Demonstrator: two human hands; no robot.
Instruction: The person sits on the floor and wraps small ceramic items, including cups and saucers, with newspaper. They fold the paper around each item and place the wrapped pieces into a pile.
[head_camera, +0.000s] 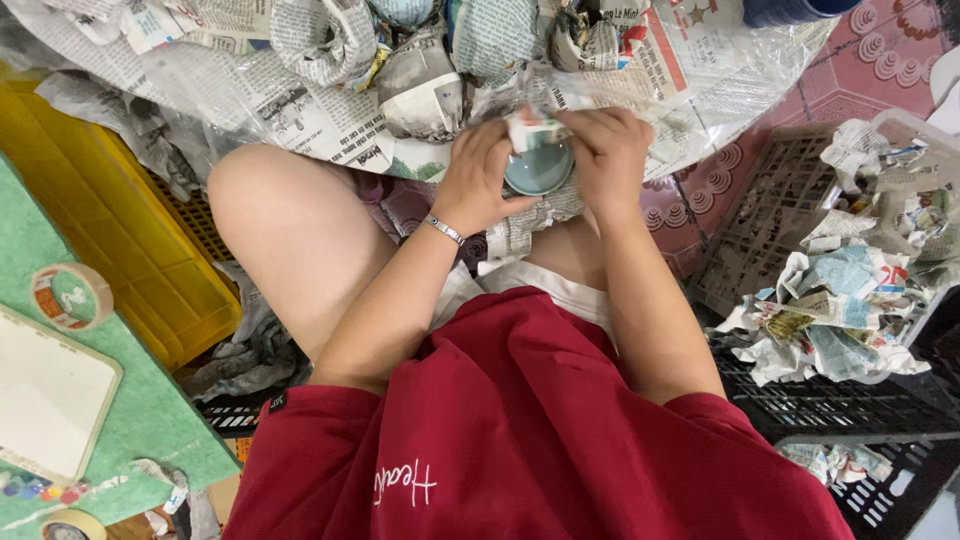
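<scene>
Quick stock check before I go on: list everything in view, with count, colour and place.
Round dish: one, grey-blue, between both hands.
Newspaper scrap: one, on the dish's rim.
Wrapped bundles: several, newsprint, top on plastic sheet.
Yellow crate: one, left.
Tape roll: one, tan, on green mat.
Crumpled newspaper: heap, right, in dark crate.
Left hand: holds the dish.
Right hand: holds the dish.

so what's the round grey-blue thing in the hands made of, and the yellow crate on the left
The round grey-blue piece, held between left hand and right hand, looks like glazed ceramic: smooth with a soft sheen, though glass is possible. The yellow slatted crate looks like moulded plastic: uniform colour and a grid of slots.
</scene>
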